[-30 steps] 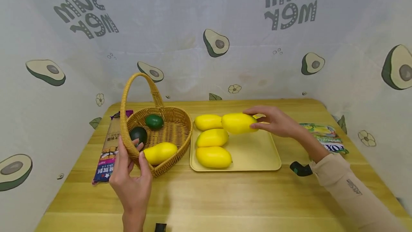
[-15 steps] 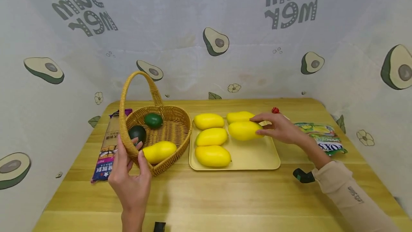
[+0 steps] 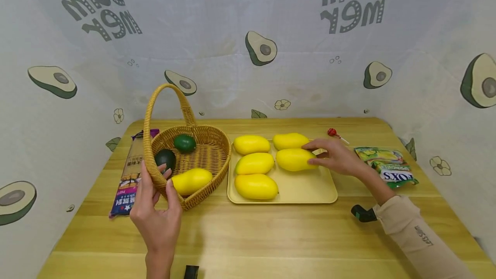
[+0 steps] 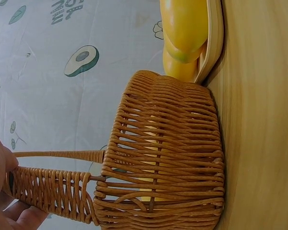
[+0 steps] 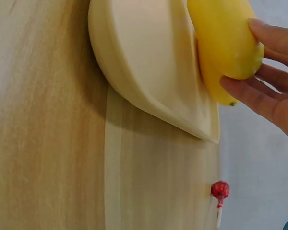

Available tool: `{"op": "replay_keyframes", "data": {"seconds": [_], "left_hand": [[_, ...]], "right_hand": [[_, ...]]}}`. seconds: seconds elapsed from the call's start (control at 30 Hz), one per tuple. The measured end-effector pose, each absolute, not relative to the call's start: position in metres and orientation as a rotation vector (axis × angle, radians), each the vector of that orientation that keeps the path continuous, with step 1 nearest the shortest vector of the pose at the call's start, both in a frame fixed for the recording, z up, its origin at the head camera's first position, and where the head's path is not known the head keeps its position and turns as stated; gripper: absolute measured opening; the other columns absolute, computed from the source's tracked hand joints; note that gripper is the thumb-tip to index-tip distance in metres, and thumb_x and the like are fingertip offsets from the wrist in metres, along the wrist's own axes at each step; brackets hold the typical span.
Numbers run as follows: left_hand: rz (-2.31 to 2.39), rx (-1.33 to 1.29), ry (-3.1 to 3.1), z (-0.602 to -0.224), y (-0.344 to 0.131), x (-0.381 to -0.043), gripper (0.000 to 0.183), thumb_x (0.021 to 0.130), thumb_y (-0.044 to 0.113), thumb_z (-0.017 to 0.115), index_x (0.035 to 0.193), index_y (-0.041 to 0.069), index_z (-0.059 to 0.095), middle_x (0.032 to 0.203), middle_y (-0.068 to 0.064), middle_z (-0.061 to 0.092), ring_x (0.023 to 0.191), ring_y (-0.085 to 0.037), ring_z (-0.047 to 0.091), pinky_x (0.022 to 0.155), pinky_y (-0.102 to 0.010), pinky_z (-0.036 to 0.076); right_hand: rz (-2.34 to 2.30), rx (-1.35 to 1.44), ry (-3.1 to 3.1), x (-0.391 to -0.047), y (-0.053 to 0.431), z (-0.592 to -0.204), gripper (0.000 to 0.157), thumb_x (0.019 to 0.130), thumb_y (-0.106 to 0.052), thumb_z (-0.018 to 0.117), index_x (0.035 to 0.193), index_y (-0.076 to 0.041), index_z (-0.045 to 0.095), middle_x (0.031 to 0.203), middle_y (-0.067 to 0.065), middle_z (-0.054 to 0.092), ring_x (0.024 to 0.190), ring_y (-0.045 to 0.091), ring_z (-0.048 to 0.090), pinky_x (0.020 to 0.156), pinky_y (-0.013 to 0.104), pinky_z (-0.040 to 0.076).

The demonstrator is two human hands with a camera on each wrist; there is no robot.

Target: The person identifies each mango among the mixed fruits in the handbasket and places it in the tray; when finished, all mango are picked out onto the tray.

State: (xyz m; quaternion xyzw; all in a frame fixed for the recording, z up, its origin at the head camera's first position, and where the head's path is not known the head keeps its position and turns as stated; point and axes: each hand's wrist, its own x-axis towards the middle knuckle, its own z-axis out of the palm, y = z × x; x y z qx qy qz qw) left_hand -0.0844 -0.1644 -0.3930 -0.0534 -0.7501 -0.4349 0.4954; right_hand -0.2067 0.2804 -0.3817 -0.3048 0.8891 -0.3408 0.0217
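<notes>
My left hand (image 3: 158, 221) grips the wicker basket (image 3: 217, 134) where its tall handle meets the rim, at left in the head view. Two dark green avocados (image 3: 184, 143) and a yellow fruit (image 3: 192, 181) lie in it. In the head view my right hand (image 3: 336, 158) holds a mango (image 3: 293, 159) by its right end, between thumb and fingers, over the cream tray (image 3: 306, 188). Another mango (image 3: 289, 141) lies just behind the held one. A column of three mangoes (image 3: 256, 187) fills the tray's left side. The right wrist view shows the fingertips around the held mango (image 5: 225, 36).
A red lollipop (image 3: 332, 132) and a green candy bag (image 3: 387, 165) lie right of the tray. A pasta packet (image 3: 131, 175) lies partly behind the basket at left. A black object (image 3: 191, 271) sits at the table's (image 3: 271, 236) near edge.
My right hand has moved the mango slightly right and down toward the tray, uncovering the mango behind it and the lollipop. My left hand stays on the basket.
</notes>
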Motion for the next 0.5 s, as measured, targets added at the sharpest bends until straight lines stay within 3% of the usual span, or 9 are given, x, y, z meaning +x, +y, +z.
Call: {"op": "replay_keyframes", "data": {"seconds": [0.5], "left_hand": [[-1.069, -0.130, -1.823, -0.392, -0.164, -0.084, 0.082, 0.082, -0.028, 0.072, 0.158, -0.004, 0.050, 0.125, -0.032, 0.072, 0.116, 0.003, 0.071, 0.095, -0.013, 0.055]], "right_hand": [[-0.997, -0.809, 2.779, -0.209, 0.283, -0.393, 0.039, 0.099, -0.008, 0.077, 0.134, 0.008, 0.069, 0.131, 0.025, 0.072, 0.120, 0.043, 0.070, 0.097, 0.053, 0.063]]}}
